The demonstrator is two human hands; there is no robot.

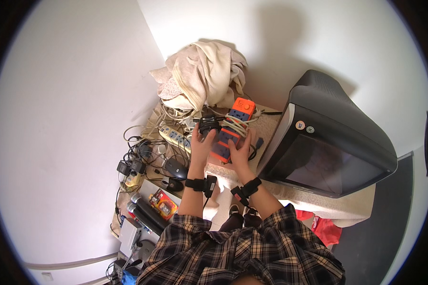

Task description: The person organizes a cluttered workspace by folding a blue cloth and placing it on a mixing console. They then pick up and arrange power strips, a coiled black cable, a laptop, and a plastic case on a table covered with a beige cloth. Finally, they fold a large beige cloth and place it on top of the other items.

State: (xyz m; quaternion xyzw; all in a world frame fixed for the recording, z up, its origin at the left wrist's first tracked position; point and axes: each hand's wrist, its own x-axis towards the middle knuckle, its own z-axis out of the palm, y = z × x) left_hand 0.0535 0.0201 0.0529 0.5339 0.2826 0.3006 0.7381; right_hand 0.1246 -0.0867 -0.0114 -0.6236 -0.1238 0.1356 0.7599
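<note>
My left hand (202, 146) has its thumb and fingers around a bundle of coiled black cable (209, 122). Beside it, my right hand (240, 152) grips the lower right edge of an orange and dark blue power strip (243, 109). A pale cord (234, 124) is wound around the middle of that strip, which lies at a slant. Just left of my left hand is a white power strip (172, 135) with blue sockets, partly covered by cables. A dark plug (259, 143) lies right of my right hand.
A CRT television (314, 160) stands at right. Bunched cream cloth (203, 76) sits behind the cables, near the wall corner. Tangled cords, black adapters (138, 166), a computer mouse (176, 169), two microphones (149, 213) and a silver box (129, 233) fill the left side.
</note>
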